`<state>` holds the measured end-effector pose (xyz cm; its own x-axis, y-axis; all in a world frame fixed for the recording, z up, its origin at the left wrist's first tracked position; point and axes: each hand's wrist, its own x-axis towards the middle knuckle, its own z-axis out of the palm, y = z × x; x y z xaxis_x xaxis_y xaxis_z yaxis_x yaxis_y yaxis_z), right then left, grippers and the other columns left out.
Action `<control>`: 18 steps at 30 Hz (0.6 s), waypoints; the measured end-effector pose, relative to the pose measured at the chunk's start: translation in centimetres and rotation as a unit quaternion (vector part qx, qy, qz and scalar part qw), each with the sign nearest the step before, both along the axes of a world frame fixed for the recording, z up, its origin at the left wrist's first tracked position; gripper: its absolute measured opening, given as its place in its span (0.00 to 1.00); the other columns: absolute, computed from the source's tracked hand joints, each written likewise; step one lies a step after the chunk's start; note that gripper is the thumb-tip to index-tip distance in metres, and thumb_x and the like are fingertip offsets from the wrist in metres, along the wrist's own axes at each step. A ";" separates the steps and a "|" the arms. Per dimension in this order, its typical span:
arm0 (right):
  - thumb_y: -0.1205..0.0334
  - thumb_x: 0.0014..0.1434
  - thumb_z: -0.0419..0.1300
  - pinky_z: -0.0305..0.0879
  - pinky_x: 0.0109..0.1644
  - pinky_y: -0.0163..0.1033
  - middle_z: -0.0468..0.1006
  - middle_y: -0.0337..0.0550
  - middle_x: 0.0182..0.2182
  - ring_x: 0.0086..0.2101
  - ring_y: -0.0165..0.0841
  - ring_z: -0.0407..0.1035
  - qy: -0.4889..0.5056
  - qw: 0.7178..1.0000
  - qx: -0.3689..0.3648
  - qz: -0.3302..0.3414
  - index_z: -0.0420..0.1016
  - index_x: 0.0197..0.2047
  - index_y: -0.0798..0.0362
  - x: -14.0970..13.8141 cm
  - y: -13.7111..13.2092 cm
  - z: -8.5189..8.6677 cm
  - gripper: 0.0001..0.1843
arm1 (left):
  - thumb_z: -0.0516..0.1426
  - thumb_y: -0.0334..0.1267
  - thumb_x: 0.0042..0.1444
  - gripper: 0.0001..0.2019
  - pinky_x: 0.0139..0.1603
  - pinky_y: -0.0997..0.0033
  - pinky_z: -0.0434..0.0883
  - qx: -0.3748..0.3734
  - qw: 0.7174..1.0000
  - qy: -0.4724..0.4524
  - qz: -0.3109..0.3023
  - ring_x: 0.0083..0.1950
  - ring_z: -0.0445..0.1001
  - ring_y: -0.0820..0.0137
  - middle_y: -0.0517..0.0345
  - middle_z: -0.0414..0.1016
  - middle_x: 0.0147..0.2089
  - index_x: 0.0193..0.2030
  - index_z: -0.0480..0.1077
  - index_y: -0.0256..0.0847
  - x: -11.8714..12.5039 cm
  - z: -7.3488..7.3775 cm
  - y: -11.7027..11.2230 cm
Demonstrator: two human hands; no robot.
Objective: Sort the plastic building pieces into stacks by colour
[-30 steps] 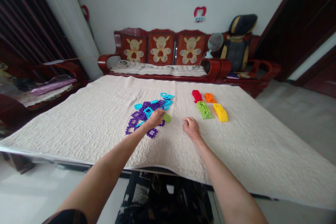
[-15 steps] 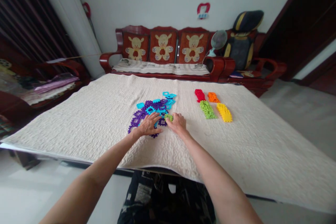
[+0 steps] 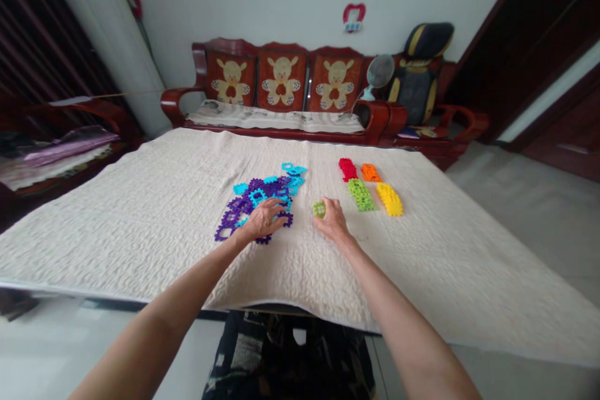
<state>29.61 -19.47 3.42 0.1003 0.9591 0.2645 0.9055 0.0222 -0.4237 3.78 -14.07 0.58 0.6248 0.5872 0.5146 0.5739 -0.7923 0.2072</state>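
Observation:
My right hand pinches a green toothed building piece with a windowed middle, just right of the pile. My left hand rests with fingers apart on a heap of purple building pieces and blue building pieces; the palm hides part of the heap. Farther right lie sorted groups: red pieces, orange pieces, green pieces and yellow pieces.
A cream quilted cover spreads over the table. Behind it stands a wooden sofa with bear cushions. A small fan and a massage-type seat are at the back right.
My right hand has moved right, away from the heap, carrying the green piece. My left hand stays over the pile. The camera view has turned slightly right.

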 end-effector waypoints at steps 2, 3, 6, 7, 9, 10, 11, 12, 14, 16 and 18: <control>0.65 0.52 0.58 0.61 0.60 0.41 0.69 0.54 0.53 0.53 0.41 0.66 -0.022 0.999 0.015 -0.019 0.67 0.60 0.58 2.8 -1.3 -0.3 0.31 | 0.55 0.44 0.63 0.13 0.60 0.56 0.73 -0.003 1.000 -0.022 -0.015 0.57 0.74 0.62 0.46 0.75 0.56 0.47 0.75 0.40 2.0 -0.5 0.8; 0.65 0.52 0.58 0.61 0.59 0.41 0.69 0.54 0.54 0.53 0.41 0.66 -0.033 0.999 0.013 -0.035 0.67 0.60 0.57 4.0 -1.9 -0.4 0.31 | 0.55 0.43 0.63 0.12 0.59 0.56 0.73 -0.004 0.999 -0.030 -0.020 0.57 0.74 0.61 0.46 0.75 0.55 0.47 0.75 0.40 3.2 -0.8 1.3; 0.65 0.51 0.59 0.62 0.56 0.43 0.70 0.53 0.53 0.51 0.43 0.67 -0.051 0.993 -0.039 -0.096 0.69 0.58 0.55 6.3 -3.2 -0.5 0.29 | 0.55 0.39 0.61 0.10 0.59 0.56 0.74 -0.012 0.999 -0.042 -0.020 0.57 0.75 0.60 0.46 0.77 0.53 0.46 0.74 0.41 6.8 -1.5 2.8; 0.63 0.52 0.59 0.62 0.56 0.43 0.71 0.53 0.52 0.51 0.43 0.67 -0.052 0.991 -0.061 -0.110 0.70 0.57 0.55 6.7 -3.5 -0.4 0.28 | 0.55 0.38 0.61 0.10 0.59 0.56 0.74 -0.016 0.999 -0.042 -0.019 0.57 0.75 0.60 0.46 0.77 0.52 0.46 0.74 0.41 8.0 -1.8 3.3; 0.60 0.53 0.60 0.63 0.55 0.43 0.71 0.54 0.51 0.51 0.44 0.68 -0.048 0.987 -0.092 -0.126 0.72 0.56 0.54 6.9 -3.6 -0.1 0.26 | 0.55 0.36 0.60 0.09 0.59 0.56 0.73 -0.022 0.999 -0.037 -0.020 0.57 0.75 0.60 0.48 0.78 0.49 0.44 0.73 0.42 10.2 -2.1 4.3; 0.57 0.54 0.60 0.63 0.55 0.44 0.71 0.54 0.51 0.51 0.45 0.67 -0.045 0.985 -0.097 -0.133 0.72 0.55 0.55 6.8 -3.5 0.1 0.25 | 0.55 0.36 0.60 0.08 0.60 0.57 0.73 -0.022 0.999 -0.033 -0.021 0.56 0.75 0.61 0.48 0.78 0.48 0.44 0.73 0.42 11.1 -2.2 4.7; 0.54 0.55 0.60 0.63 0.54 0.44 0.71 0.55 0.51 0.51 0.45 0.67 -0.045 0.984 -0.098 -0.140 0.72 0.55 0.55 6.6 -3.4 0.2 0.25 | 0.55 0.35 0.59 0.08 0.60 0.57 0.73 -0.021 0.999 -0.029 -0.020 0.56 0.75 0.61 0.49 0.78 0.47 0.43 0.73 0.42 11.8 -2.2 5.1; 0.53 0.56 0.59 0.63 0.54 0.45 0.71 0.56 0.50 0.51 0.46 0.67 -0.048 0.983 -0.096 -0.148 0.72 0.55 0.56 6.5 -3.3 0.3 0.25 | 0.54 0.34 0.59 0.07 0.59 0.58 0.73 -0.019 0.999 -0.025 -0.017 0.54 0.76 0.62 0.49 0.78 0.46 0.42 0.73 0.41 12.5 -2.3 5.5; 0.53 0.57 0.59 0.63 0.54 0.46 0.71 0.58 0.49 0.50 0.47 0.67 -0.059 0.981 -0.096 -0.157 0.72 0.52 0.57 6.3 -3.1 0.3 0.23 | 0.53 0.33 0.59 0.06 0.58 0.59 0.73 -0.017 1.000 -0.021 -0.010 0.51 0.76 0.62 0.49 0.77 0.43 0.39 0.72 0.41 13.3 -2.3 6.0; 0.57 0.56 0.59 0.64 0.53 0.46 0.72 0.57 0.48 0.49 0.46 0.68 -0.062 0.983 -0.093 -0.149 0.73 0.50 0.56 6.4 -2.9 0.0 0.20 | 0.52 0.32 0.60 0.07 0.56 0.58 0.74 -0.013 1.000 -0.009 -0.007 0.47 0.76 0.62 0.50 0.76 0.40 0.37 0.71 0.40 13.7 -2.4 6.2; 0.59 0.54 0.60 0.64 0.54 0.45 0.72 0.54 0.47 0.48 0.44 0.68 -0.043 0.987 -0.071 -0.134 0.72 0.52 0.56 7.0 -2.8 -0.6 0.22 | 0.51 0.32 0.61 0.08 0.55 0.58 0.73 -0.005 1.000 0.006 -0.010 0.47 0.75 0.62 0.49 0.75 0.40 0.37 0.71 0.40 13.7 -2.6 6.2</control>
